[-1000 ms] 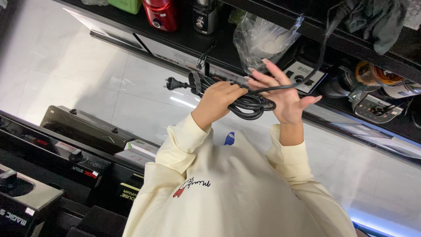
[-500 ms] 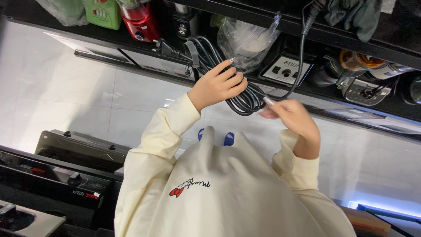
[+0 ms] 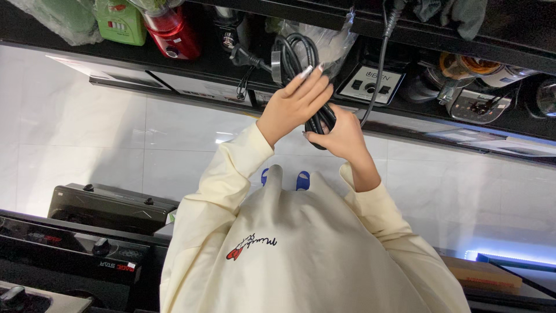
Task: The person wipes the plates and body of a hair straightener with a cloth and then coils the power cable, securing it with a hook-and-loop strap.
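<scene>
A coiled black power cable (image 3: 294, 58) is gripped between both my hands in front of a black shelf. My left hand (image 3: 294, 104) wraps over the coil from the left, fingers pointing up. My right hand (image 3: 340, 137) clasps the lower end of the coil from below. The cable's plug (image 3: 242, 57) sticks out to the left of the coil. Another length of black cord (image 3: 379, 64) runs up from my hands to the shelf above. My cream sweatshirt fills the lower middle of the view.
The black shelf (image 3: 191, 64) carries a red appliance (image 3: 172, 29), a green box (image 3: 121, 23), a clear plastic bag (image 3: 333, 37) and a control panel (image 3: 370, 86). Black stoves (image 3: 107, 208) stand at lower left. White floor tiles lie below, with blue slippers (image 3: 301, 179).
Both hands have come together on the coil and raised it toward the shelf; the right hand, apart from the coil earlier, now clasps its lower end.
</scene>
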